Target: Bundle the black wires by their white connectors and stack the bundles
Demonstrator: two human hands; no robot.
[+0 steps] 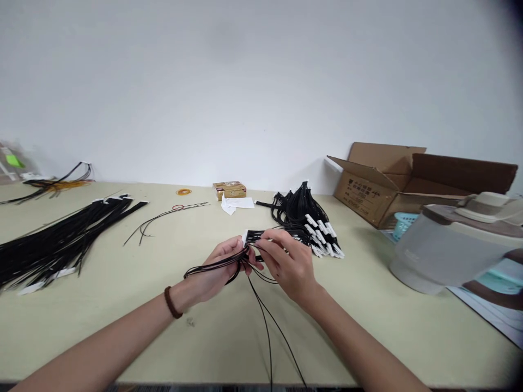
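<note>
Both hands meet over the middle of the table around one black wire harness [249,256] with white connectors at its end. My left hand [223,267] is closed round the bunched wires, a brown band on its wrist. My right hand [286,261] pinches the wires just behind the white connectors. Loose black wire ends [269,326] trail down toward me over the table's front edge. A pile of folded black harnesses with white connectors [308,220] lies just behind my right hand.
A long row of straight black wires [61,239] lies at the left. A small gold box [229,190], white paper, a tape roll [183,191] and a rubber band sit at the back. At the right stand an open cardboard box [392,185] and a white kettle [445,245].
</note>
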